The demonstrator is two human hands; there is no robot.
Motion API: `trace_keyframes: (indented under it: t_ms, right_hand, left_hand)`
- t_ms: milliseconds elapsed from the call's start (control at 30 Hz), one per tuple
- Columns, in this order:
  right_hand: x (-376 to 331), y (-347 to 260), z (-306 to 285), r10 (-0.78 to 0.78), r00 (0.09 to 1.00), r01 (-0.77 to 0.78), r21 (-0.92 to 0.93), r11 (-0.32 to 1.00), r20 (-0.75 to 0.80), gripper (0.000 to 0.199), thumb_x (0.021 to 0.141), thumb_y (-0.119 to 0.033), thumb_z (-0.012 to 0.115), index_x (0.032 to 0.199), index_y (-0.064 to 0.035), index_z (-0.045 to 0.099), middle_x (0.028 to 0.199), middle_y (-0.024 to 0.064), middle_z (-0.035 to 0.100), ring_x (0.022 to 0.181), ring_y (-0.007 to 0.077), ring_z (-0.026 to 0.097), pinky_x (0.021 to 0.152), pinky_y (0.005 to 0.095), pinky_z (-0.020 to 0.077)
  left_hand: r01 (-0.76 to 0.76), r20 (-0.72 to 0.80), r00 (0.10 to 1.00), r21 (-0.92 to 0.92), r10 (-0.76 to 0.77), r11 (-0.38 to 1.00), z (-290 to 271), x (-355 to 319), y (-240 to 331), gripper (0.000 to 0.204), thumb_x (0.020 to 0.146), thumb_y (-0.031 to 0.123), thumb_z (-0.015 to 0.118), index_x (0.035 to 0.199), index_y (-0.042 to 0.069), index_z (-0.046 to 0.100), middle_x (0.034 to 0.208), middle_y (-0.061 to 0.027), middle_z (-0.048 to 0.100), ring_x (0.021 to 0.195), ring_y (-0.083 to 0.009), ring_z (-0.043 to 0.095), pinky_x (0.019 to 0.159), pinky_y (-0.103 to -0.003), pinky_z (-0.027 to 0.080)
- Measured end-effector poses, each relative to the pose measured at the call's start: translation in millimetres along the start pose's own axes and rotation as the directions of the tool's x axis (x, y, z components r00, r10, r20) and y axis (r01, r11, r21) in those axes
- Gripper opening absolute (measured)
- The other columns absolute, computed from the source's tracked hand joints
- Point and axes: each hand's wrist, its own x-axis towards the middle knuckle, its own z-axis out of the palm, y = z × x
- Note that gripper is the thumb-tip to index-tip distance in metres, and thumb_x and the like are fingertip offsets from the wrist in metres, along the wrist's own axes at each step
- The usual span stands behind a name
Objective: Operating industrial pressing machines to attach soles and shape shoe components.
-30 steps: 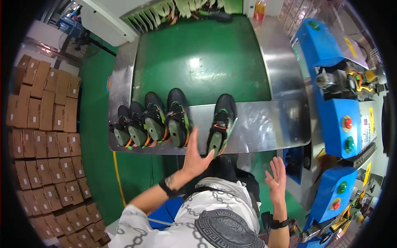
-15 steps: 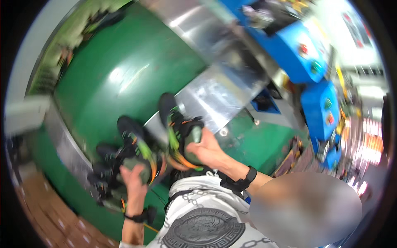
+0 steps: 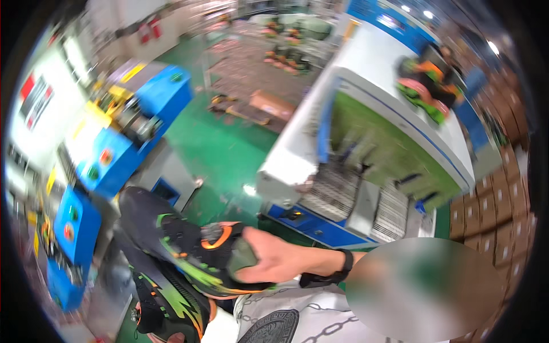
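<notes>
My right hand is closed around the heel end of a black sneaker with green and orange trim. An olive-green piece, which looks like a shoe last, fills the ankle opening beside my fingers. The toe points up and to the left. Just below it, touching or nearly so, lies a second sneaker of the same kind. Only some fingers of my left hand show at the lower edge, bent against the second sneaker's heel. The rest of that hand is cut off.
Blue machines with red and green buttons stand at the left. Ahead is a white machine with a green-lined opening and a grey slatted conveyor; sneakers rest on top. Behind stands a rack with shoes. Cardboard boxes are stacked at right.
My view has swung from the green floor to the machines. The right-hand sneaker is still gripped and appears further left. My left hand has dropped to the lower edge.
</notes>
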Motion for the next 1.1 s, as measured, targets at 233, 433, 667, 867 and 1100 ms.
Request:
trace_keyframes:
  t_ms: [233,433,667,867,1100]
  right_hand:
    - [-293,-15,-49,0.279,0.471,-0.09,0.269,0.959,-0.837,0.063,0.065,-0.006,0.073,0.123,0.0031,0.05,0.112,0.0084,0.06,0.105,0.0167,0.056,0.096,0.0329,0.0437]
    - [-349,21,-77,-0.117,-0.133,-0.357,-0.063,0.932,-0.984,0.058,0.07,0.003,0.054,0.127,0.0014,0.043,0.115,0.0133,0.052,0.109,0.0241,0.051,0.099,0.0331,0.0381]
    - [-333,32,-136,-0.142,-0.197,-0.511,-0.022,0.859,-0.97,0.071,0.071,-0.004,0.061,0.136,0.0064,0.034,0.122,0.0245,0.054,0.115,0.0341,0.053,0.102,0.0364,0.038]
    - [-318,29,-124,-0.492,-0.383,-0.388,-0.348,0.854,-0.782,0.055,0.082,-0.003,0.058,0.133,0.0057,0.04,0.128,0.0192,0.052,0.121,0.026,0.048,0.105,0.0364,0.0362]
    - [-106,15,-23,-0.163,0.732,-0.01,-0.249,0.968,-0.662,0.03,0.092,-0.005,0.056,0.12,0.0061,0.052,0.119,0.0171,0.058,0.11,0.0259,0.057,0.097,0.035,0.0443]
  left_hand:
    - [0.487,0.661,0.7,-0.166,-0.27,0.858,181,26,-18,0.096,0.049,0.005,0.065,0.139,-0.003,0.032,0.129,-0.0198,0.048,0.117,-0.0349,0.051,0.103,-0.042,0.041]
    - [0.265,0.835,0.395,0.296,-0.384,0.918,326,31,-10,0.08,0.06,-0.006,0.06,0.136,-0.002,0.035,0.118,-0.0149,0.055,0.104,-0.0235,0.059,0.091,-0.035,0.049]
    - [-0.304,0.903,0.352,0.359,-0.247,0.882,479,52,-74,0.072,0.068,-0.006,0.058,0.135,-0.006,0.032,0.116,-0.0139,0.055,0.107,-0.0217,0.053,0.096,-0.031,0.042]
    - [-0.695,0.921,0.33,0.086,0.21,0.714,443,57,-82,0.076,0.072,0.012,0.065,0.137,-0.008,0.031,0.126,-0.0241,0.049,0.115,-0.0294,0.051,0.096,-0.035,0.043]
    - [-0.633,0.895,0.444,0.276,0.047,0.723,217,88,-84,0.058,0.078,0.005,0.061,0.132,-0.001,0.044,0.124,-0.0202,0.055,0.117,-0.0347,0.053,0.1,-0.039,0.042]
